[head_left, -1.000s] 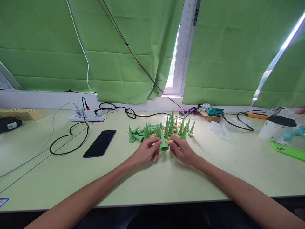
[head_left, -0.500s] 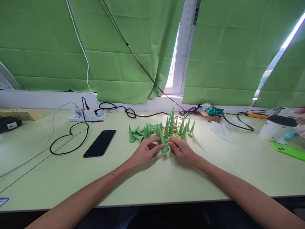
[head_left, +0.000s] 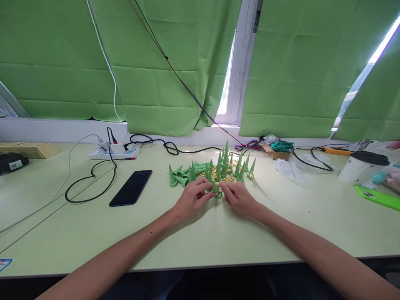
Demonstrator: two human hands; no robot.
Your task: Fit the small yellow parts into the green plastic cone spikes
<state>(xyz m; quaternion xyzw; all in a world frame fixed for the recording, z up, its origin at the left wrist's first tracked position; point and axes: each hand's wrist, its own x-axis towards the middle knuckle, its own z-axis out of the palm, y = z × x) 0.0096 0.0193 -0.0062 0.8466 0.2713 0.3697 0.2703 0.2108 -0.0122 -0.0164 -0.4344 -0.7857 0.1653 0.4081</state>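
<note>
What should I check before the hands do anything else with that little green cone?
1. Left hand has hold of the green cone: ok, it's between the fingers.
2. Right hand is close to the cone: ok, its fingertips are right beside it.
3. Right hand has something pinched: cannot tell, the fingers hide it.
4. Cone is standing straight up: not ok, it is tilted.
5. Yellow pieces are close by: ok, they lie just beyond the hands, among other green cones.
6. Dark phone and cup are out of the way: ok, both sit well off to the sides.
</note>
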